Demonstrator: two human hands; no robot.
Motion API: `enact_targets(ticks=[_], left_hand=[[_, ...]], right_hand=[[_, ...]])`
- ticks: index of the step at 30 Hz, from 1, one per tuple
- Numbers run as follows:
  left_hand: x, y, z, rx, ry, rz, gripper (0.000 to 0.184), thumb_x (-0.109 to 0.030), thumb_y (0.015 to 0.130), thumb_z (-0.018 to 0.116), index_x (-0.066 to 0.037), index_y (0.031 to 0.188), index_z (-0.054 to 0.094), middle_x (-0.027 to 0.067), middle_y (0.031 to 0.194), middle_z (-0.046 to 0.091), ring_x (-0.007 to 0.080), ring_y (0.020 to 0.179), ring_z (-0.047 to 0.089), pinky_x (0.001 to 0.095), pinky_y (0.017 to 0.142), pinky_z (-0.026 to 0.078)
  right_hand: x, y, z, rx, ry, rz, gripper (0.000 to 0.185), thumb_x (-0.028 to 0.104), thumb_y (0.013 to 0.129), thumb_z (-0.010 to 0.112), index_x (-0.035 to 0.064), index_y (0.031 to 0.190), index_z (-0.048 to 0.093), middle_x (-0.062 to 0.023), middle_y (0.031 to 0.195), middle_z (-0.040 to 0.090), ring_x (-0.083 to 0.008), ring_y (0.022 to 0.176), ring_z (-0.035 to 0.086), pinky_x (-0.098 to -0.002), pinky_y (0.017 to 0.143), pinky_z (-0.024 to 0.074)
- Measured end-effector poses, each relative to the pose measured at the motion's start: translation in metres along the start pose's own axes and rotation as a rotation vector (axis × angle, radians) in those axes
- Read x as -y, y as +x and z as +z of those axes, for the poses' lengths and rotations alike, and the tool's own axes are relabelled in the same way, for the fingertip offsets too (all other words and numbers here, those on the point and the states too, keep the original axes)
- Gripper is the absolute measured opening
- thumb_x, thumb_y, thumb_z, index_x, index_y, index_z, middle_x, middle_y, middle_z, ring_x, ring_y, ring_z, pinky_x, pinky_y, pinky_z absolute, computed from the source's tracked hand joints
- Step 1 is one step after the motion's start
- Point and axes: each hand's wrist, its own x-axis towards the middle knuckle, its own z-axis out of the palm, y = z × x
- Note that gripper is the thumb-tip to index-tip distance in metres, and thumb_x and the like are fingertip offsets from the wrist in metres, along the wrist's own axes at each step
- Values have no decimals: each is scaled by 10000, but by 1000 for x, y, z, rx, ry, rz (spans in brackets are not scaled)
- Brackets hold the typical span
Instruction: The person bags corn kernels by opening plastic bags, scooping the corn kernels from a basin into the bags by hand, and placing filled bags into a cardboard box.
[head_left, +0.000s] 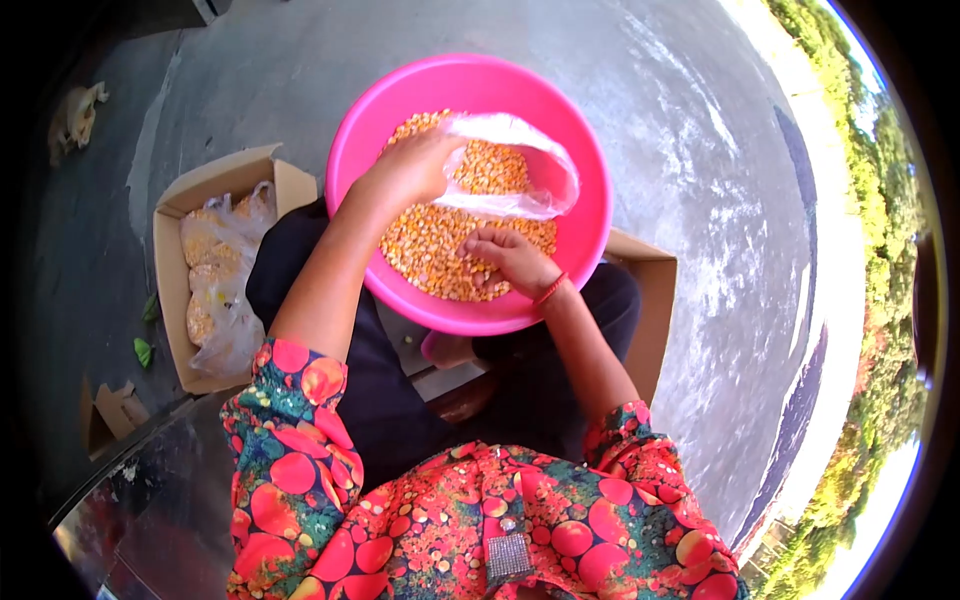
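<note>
A pink plastic basin (350, 130) rests over my lap, with loose yellow-orange corn kernels (425, 250) spread across its bottom. Inside it lies a clear plastic bag (545, 203), its mouth spread wide and more kernels showing within. My left hand (415, 165) is closed on the left edge of this bag. Just below the bag, my right hand (510, 258), with a red band at the wrist, has its fingers curled down among the kernels. Some kernels show at its fingertips; the palm side is partly hidden.
Left of my leg stands an open cardboard box (170, 290) holding filled clear bags of corn (215, 270). Another cardboard box (655, 300) is partly hidden at my right. An animal (75, 122) lies on the concrete floor (700, 210) at far left.
</note>
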Motion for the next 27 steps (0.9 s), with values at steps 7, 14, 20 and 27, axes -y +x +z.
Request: enact_targets(ticks=[7,14,20,27], left_hand=[[-13,-7,-8,27,30,-22,433,-114,777,570,-75,1208,535,201,1245,492,331,1166,463,387,983,373],[-6,-5,2,-52,-34,-33,398,-84,788,539,-83,1185,552,203,1215,507,340,1123,492,402,950,396],[-5,-6,-2,-39,4,-6,370,-108,800,542,-77,1168,563,201,1185,526,346,1089,515,403,929,411],[1,-4,3,-62,33,28,381,-183,776,592,-90,1145,583,224,1147,540,362,1062,523,406,918,420]], right_hand=[[19,5,-6,48,414,-233,139,180,923,501,67,964,570,-11,782,552,-80,604,513,-177,447,365],[60,29,-23,-179,481,-454,172,105,926,458,31,1046,556,-54,918,571,-150,845,568,-288,770,479],[64,28,-13,-502,-98,-635,173,118,910,483,2,997,577,-57,965,591,-91,904,532,-236,833,417],[-4,22,5,-303,-855,-667,149,118,790,566,60,918,615,-191,826,610,-334,771,603,-381,703,479]])
